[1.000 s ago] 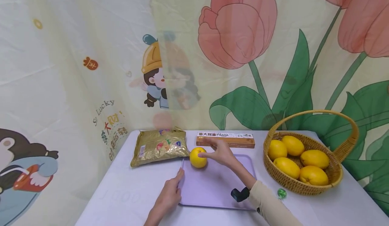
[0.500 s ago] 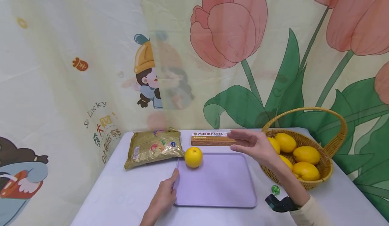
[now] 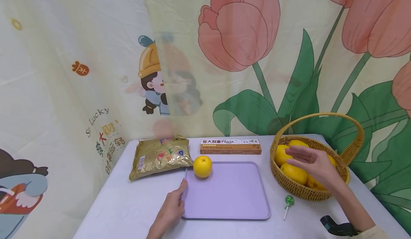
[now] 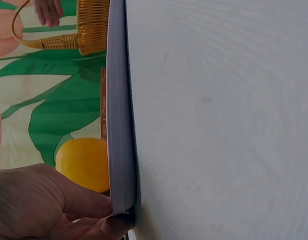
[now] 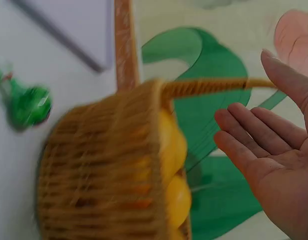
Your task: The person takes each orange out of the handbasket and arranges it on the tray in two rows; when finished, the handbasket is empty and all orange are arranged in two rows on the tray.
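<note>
My left hand (image 3: pixel 170 207) pinches the left edge of a lilac tray (image 3: pixel 228 192), thumb on the upper side; the left wrist view shows the thumb and fingers at the tray's rim (image 4: pixel 121 125). A round yellow fruit (image 3: pixel 202 167) rests at the tray's back left corner. My right hand (image 3: pixel 316 162) hovers over the wicker basket (image 3: pixel 298 189), fingers extended and holding nothing. Several yellow fruits (image 3: pixel 293 174) lie in that basket, partly hidden by the hand. In the right wrist view, the open palm (image 5: pixel 278 165) is beside the basket's rim, apart from the fruits.
A gold snack bag (image 3: pixel 160 158) lies left of the tray's back corner. Behind the tray is a pasta box (image 3: pixel 230 147). A green lollipop (image 3: pixel 289 201) lies between tray and basket. The basket's tall handle (image 3: pixel 321 115) arches above it. A printed curtain hangs behind the table.
My right hand has left the yellow fruit at the tray's back left corner and moved right to above the basket. The left hand keeps its grip on the tray.
</note>
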`<state>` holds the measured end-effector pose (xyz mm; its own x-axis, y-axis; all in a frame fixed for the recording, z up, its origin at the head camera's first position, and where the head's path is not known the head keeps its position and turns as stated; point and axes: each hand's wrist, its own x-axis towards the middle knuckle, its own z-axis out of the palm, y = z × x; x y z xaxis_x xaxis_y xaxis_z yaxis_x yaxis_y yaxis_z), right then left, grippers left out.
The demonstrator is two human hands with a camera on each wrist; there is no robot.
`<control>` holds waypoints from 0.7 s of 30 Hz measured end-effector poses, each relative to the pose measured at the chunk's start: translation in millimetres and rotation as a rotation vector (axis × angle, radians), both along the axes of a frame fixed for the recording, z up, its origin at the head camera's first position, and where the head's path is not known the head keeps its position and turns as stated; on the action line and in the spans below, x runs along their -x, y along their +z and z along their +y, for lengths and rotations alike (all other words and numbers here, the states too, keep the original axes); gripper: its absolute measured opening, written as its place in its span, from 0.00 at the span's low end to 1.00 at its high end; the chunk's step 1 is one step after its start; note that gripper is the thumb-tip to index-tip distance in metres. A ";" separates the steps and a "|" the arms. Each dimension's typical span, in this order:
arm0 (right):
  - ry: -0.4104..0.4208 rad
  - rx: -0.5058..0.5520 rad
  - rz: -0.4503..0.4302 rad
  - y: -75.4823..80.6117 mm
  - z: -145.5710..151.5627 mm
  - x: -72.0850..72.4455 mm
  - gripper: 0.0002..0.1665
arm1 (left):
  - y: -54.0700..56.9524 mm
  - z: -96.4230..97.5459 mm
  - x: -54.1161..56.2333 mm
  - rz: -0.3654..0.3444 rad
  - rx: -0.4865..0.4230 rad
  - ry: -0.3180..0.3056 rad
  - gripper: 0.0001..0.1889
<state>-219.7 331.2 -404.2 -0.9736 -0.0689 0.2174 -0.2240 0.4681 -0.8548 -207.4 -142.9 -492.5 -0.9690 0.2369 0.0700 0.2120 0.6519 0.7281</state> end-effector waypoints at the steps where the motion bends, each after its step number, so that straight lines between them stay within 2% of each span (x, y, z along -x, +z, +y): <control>1: -0.014 -0.014 -0.021 -3.6 5.0 0.7 0.37 | 0.0 -0.2 0.1 -0.001 -0.002 0.000 0.38; 6: -0.047 -0.064 -0.098 -19.0 20.0 3.4 0.40 | -0.5 -1.2 0.5 -0.016 -0.015 -0.001 0.38; 13: -0.043 -0.190 -0.105 -34.4 24.6 9.3 0.42 | 2.2 -0.8 1.4 -0.033 -0.025 0.002 0.37; 21: -0.069 -0.298 -0.153 -37.3 25.2 15.6 0.43 | -0.1 -0.8 1.5 -0.067 -0.028 0.008 0.37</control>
<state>-235.2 356.4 -441.5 -0.9980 -0.0402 0.0490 -0.0630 0.7118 -0.6995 -208.9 -143.7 -492.6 -0.9735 0.2284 0.0113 0.1572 0.6324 0.7585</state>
